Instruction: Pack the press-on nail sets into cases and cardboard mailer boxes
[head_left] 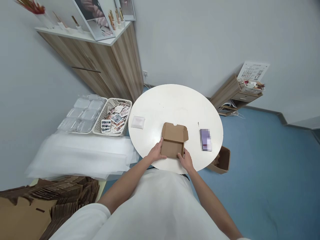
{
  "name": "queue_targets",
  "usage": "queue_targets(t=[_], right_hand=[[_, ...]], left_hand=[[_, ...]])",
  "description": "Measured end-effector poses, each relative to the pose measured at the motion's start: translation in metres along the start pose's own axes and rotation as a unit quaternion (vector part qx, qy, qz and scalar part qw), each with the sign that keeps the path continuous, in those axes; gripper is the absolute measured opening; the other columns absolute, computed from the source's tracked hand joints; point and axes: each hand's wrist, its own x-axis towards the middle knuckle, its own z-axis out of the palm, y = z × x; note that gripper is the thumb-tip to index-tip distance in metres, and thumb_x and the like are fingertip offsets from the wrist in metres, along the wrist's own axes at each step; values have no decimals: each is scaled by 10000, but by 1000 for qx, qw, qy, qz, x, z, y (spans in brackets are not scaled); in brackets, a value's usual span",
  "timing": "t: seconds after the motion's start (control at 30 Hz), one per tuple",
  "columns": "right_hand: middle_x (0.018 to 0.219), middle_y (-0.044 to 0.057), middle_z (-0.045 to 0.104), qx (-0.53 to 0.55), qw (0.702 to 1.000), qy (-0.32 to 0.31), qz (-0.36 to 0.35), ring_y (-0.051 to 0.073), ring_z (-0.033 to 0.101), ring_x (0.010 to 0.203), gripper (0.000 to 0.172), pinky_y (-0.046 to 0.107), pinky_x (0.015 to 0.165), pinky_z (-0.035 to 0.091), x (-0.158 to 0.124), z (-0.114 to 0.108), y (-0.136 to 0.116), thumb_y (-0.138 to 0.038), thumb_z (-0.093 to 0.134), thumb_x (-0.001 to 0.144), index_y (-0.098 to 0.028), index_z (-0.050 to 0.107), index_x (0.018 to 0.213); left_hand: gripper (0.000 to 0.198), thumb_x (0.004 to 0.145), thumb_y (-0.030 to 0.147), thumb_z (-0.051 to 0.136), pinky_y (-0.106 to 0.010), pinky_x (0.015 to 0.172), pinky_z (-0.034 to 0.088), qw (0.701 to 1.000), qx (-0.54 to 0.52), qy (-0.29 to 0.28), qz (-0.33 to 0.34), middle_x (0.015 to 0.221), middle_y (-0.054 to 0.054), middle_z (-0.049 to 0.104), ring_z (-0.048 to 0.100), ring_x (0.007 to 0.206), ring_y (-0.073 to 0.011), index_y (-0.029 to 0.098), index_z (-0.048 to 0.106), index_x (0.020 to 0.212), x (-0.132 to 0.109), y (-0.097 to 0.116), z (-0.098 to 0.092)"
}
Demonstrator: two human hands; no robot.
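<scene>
An open brown cardboard box (172,149) lies on the round white table (175,100), close to its front edge. Its lid stands back, away from me, and nothing shows inside. My left hand (157,151) grips the box's left side, thumb over the front edge. On the opposite side my right hand (186,160) holds the front right corner, its thumb at the rim. To the left on the tabletop is a small clear plastic packet (138,122). A blurred purple item (205,140) lies to the right of the box.
Left of the table, a white basket (112,132) holds many printed cards beside clear plastic cases (85,113). White sheets (85,155) and stacked flat cardboard (67,193) lie nearer. An open carton (223,161) stands on the floor at right, below a wooden shelf (225,91).
</scene>
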Motion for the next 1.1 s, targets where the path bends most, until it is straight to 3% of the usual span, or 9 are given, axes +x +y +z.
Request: queue_targets(t=[0.2, 0.37, 0.57, 0.7, 0.93, 1.1], right_hand=[[1032, 98, 572, 109, 994, 0, -22, 198, 571, 773, 496, 327, 649, 470, 12, -8, 3, -356, 520, 683, -158, 475, 1136], [1149, 109, 493, 158, 987, -23, 1, 158, 577, 713, 573, 342, 697, 488, 26, -17, 7, -328, 548, 664, -176, 409, 1198], [1192, 103, 434, 178, 983, -41, -16, 156, 561, 765, 671, 358, 767, 479, 36, -22, 24, -302, 576, 647, -211, 329, 1265], [1200, 109, 395, 173, 983, -65, -23, 161, 552, 790, 683, 362, 764, 479, 38, -24, 32, -298, 566, 657, -214, 301, 1282], [1217, 110, 362, 174, 981, -82, -33, 152, 542, 779, 705, 346, 732, 483, 36, -28, 34, -349, 552, 682, -231, 246, 1306], [1256, 126, 325, 176, 983, -36, -38, 110, 515, 673, 695, 337, 730, 472, 34, -36, 32, -395, 549, 691, -226, 251, 1296]], left_hand=[[945, 571, 324, 706, -362, 765, 433, 998, 19, 42, -48, 1172, -118, 468, 550, 830, -207, 190, 179, 1344, 5, 8, 14], [743, 600, 220, 660, -325, 753, 443, 997, 2, 62, -48, 1147, -92, 492, 525, 889, -202, 195, 330, 1265, 17, 17, 27], [733, 595, 178, 640, -330, 769, 438, 997, -4, 75, -32, 1108, -60, 534, 514, 932, -208, 213, 331, 1259, 28, 28, 36], [746, 589, 188, 652, -364, 868, 401, 997, -12, 69, -19, 1185, -71, 506, 485, 1044, -234, 209, 335, 1264, 28, 34, 37], [948, 562, 305, 709, -405, 957, 327, 989, -26, 96, -107, 1346, -127, 347, 362, 1201, -287, 185, 199, 1353, 15, 26, 46], [972, 614, 352, 679, -393, 933, 354, 987, -31, 91, -132, 1397, -136, 246, 420, 1155, -262, 215, 93, 1376, 2, 28, 44]])
